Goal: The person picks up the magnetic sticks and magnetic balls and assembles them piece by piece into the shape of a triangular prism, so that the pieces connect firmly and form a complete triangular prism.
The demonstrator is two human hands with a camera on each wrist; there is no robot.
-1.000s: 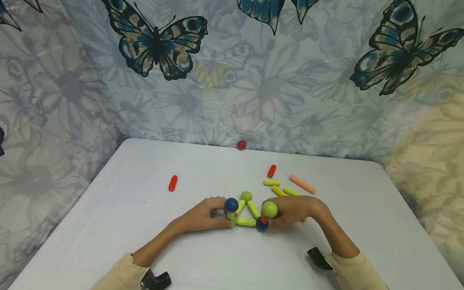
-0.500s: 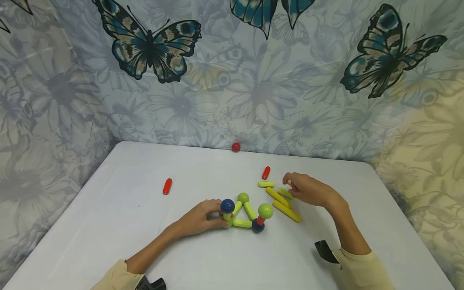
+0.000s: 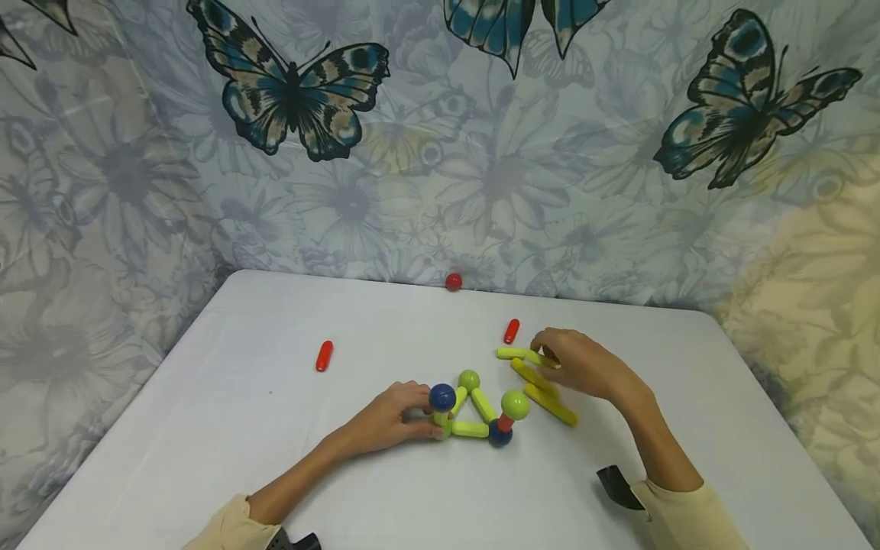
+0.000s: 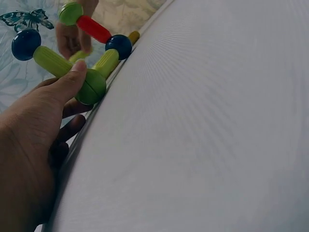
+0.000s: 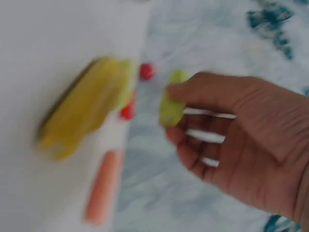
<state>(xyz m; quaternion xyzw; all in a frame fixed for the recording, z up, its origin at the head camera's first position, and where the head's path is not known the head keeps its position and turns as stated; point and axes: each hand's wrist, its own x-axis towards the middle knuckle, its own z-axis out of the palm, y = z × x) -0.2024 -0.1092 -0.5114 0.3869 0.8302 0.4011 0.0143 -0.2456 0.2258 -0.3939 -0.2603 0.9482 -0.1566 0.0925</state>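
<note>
My left hand (image 3: 392, 412) holds one corner of a triangle of lime magnetic rods and balls. In the left wrist view, its thumb presses on the green ball (image 4: 91, 87) and the base of a lime rod (image 4: 50, 61), which carries a blue ball (image 4: 26, 44). At the front right corner, a dark blue ball (image 3: 500, 433) bears a red rod (image 3: 505, 422) topped by a green ball (image 3: 515, 405). Another green ball (image 3: 469, 380) forms the back corner. My right hand (image 3: 587, 365) pinches a loose lime rod (image 5: 172, 99) between thumb and fingers, over the loose pieces.
Yellow rods (image 3: 551, 405) lie by my right hand, with a lime rod (image 3: 510, 353) and a red rod (image 3: 512, 331) behind. An orange rod (image 5: 103, 188) shows in the right wrist view. Another red rod (image 3: 325, 356) lies left; a red ball (image 3: 454, 282) sits at the back edge.
My right hand has left the triangle's right corner, moved back and right to the loose rods, and taken hold of a lime one. My left hand has kept its hold on the triangle.
</note>
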